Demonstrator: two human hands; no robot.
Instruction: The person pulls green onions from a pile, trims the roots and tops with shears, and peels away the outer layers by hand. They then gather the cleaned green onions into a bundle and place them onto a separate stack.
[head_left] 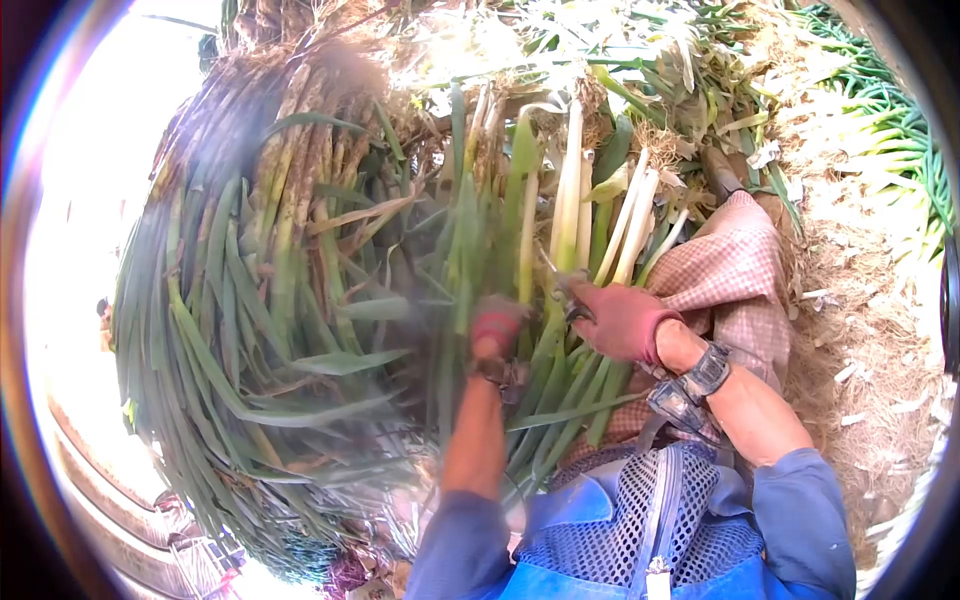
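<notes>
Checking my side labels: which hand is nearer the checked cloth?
Right. The right hand lies at the left edge of the checked cloth; the left hand, blurred, is farther left among the green stalks.

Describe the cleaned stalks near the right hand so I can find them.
Start at the checked cloth over the person's lap. Just above the gloved right hand beside it, a few stalks fan upward. Their stems are clean white, unlike the brown, soiled stems in the big heap beyond the left hand.
</notes>
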